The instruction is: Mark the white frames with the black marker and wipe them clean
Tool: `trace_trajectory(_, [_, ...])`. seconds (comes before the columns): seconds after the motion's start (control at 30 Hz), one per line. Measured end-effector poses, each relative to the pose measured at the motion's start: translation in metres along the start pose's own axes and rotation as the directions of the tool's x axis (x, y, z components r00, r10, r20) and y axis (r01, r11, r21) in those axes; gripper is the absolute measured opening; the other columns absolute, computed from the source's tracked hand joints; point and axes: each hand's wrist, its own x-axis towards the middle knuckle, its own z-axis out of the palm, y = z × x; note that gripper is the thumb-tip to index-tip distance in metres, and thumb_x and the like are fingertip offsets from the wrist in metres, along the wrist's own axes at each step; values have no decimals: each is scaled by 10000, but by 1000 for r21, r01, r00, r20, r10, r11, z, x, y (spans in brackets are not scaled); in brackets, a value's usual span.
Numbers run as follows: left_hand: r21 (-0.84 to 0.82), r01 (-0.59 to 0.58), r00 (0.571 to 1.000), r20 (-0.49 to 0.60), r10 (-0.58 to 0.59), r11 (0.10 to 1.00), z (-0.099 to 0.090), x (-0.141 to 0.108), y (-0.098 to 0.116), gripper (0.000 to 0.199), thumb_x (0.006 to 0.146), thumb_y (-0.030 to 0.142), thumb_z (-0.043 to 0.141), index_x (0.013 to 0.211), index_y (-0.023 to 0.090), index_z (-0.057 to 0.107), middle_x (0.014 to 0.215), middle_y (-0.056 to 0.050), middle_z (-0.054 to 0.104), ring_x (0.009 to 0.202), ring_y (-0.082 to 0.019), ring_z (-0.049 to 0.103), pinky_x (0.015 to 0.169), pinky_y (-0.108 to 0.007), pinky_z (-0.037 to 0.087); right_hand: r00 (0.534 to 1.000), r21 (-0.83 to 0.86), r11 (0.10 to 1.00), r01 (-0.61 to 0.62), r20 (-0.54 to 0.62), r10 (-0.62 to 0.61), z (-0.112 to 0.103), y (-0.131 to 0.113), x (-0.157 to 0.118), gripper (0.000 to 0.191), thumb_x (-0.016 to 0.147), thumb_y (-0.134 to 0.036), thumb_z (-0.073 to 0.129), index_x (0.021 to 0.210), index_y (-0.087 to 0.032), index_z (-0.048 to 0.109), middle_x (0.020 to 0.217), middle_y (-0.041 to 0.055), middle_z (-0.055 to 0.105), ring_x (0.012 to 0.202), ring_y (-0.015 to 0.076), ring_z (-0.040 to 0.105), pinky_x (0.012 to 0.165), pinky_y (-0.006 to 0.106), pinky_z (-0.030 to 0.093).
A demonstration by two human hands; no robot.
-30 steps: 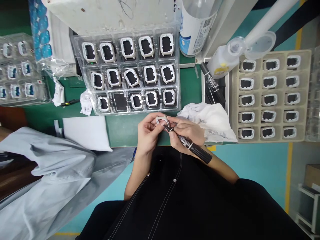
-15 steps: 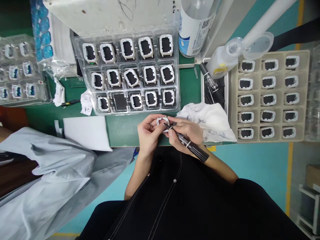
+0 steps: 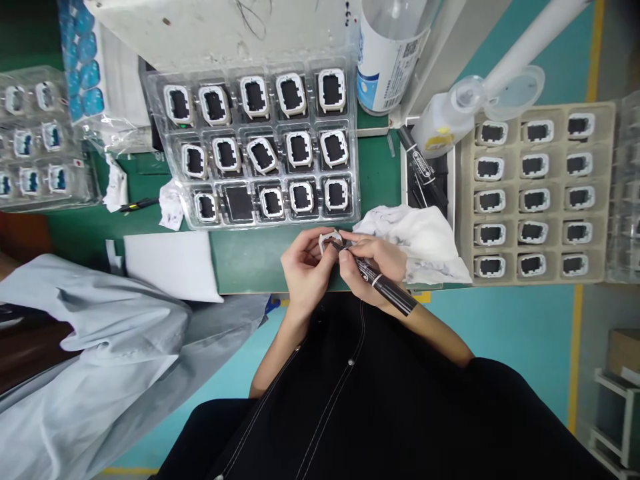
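Your left hand [image 3: 304, 268] pinches the small frame [image 3: 321, 245] in its fingertips, at one o'clock from the palm; your right hand [image 3: 373, 261] grips the black marker [image 3: 395, 295] close beside it. The marker's long axis runs from four o'clock up to ten, tip near the frame; you can't tell contact. The frame looks whitish, tilted, partly hidden by fingers.

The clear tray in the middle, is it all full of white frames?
Not quite full: in the nearest row, the second pocket from the left shows only its dark bottom.
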Motion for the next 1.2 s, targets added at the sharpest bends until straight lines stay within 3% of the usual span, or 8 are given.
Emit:
trace_trajectory(0.27, [-9,21,1000,20,-21,1000,-6,3,-1,311,959,436,987,1139,205,880,1057,-67,891,906,-193,857,861,-296,714,1000,11,1000,21,-8,-21,2,2,-3,106,1061,-220,750,1020,-289,680,938,-2,890,956,248,936,884,395,826])
trace_trajectory(0.47, [7,-4,1000,22,4,1000,-9,1,-2,297,957,432,993,1135,214,897,1072,-65,897,913,-198,866,863,-298,719,998,79,995,58,-2,-58,0,-1,0,211,995,-96,781,1064,-266,677,868,-5,848,1104,281,934,926,375,814])
trace_trajectory(0.57, [62,-30,999,-19,31,998,-12,-1,0,322,945,432,1000,1158,217,890,1060,-59,900,877,-198,873,840,-298,717,997,123,990,75,-37,-71,0,-1,0,248,993,-73,768,1094,-271,657,774,-59,767,864,233,912,978,435,818])
trace_trajectory(0.67, [208,-96,977,-170,133,973,-29,8,8,374,939,377,997,1242,228,838,1059,-47,904,944,-220,892,912,-338,718,995,159,985,73,-83,-60,0,-1,-2,253,1009,-88,755,1118,-290,649,729,-93,707,693,199,839,952,470,824])
trace_trajectory(0.8, [415,-159,890,-331,312,896,-70,44,25,315,902,291,989,1121,242,768,931,1,863,860,-186,841,881,-316,674,996,164,985,60,-81,-47,-3,-1,-3,253,986,-88,781,1113,-284,686,777,-50,756,828,251,894,839,447,826])
trace_trajectory(0.97, [591,-68,911,-292,292,804,-108,82,39,307,810,218,959,1051,220,768,976,-10,813,833,-159,774,774,-263,638,995,185,978,92,-51,-84,-5,2,-1,277,984,-69,781,1142,-281,699,729,-67,728,696,223,838,809,458,829])
trace_trajectory(1.1, [671,-90,878,-295,377,736,-111,90,34,300,813,239,950,1037,211,752,1154,-36,765,854,-154,783,788,-278,657,996,193,977,87,-43,-80,-5,2,0,267,1008,-84,774,1145,-297,689,712,-82,710,622,195,785,795,431,822])
trace_trajectory(1.2, [752,-79,874,-264,408,654,-112,91,30,214,867,245,913,964,218,724,1010,-16,761,868,-185,768,864,-323,656,996,169,982,83,-38,-78,-5,1,0,251,1010,-99,786,1136,-295,693,732,-71,723,611,193,772,783,429,819])
